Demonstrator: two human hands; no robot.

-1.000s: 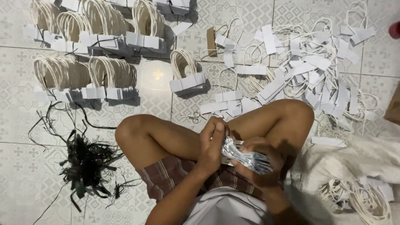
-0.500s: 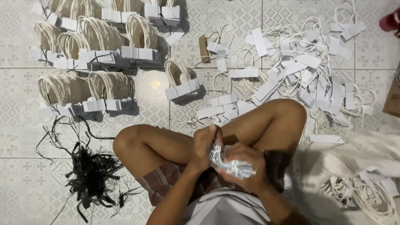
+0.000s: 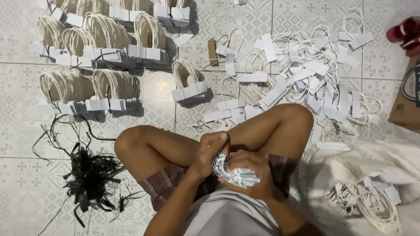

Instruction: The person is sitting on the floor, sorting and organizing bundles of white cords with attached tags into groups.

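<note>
Seated person on a tiled floor (image 3: 210,30), seen from above, legs crossed. Both hands meet over the lap, between the knees, on a stack of white paper tabs (image 3: 234,172). The right hand (image 3: 251,175) cups the stack from below and the near side, fingers wrapped round it, so its grip is clamped on the stack. The left hand (image 3: 210,153) comes in from the left and above, its fingers curled together on the stack's far-left end, pinching or thumbing the topmost tabs; which of the two cannot be told. The stack's long axis runs from far-left to near-right, fanned at the left hand's end and gathered in the right palm. Both forearms rise from the near edge and converge, elbows bent, wrists turned inward. Just beyond the knees lie small scissors (image 3: 197,125). Far left stand tied bundles (image 3: 113,85) of cord handles in rows; one bundle (image 3: 188,83) stands alone near the centre. Far right is a loose heap (image 3: 315,74) of handles with tabs, well apart from the hands. Near left lies a tangle of black ties (image 3: 89,179); near right, white cloth (image 3: 380,166).
</note>
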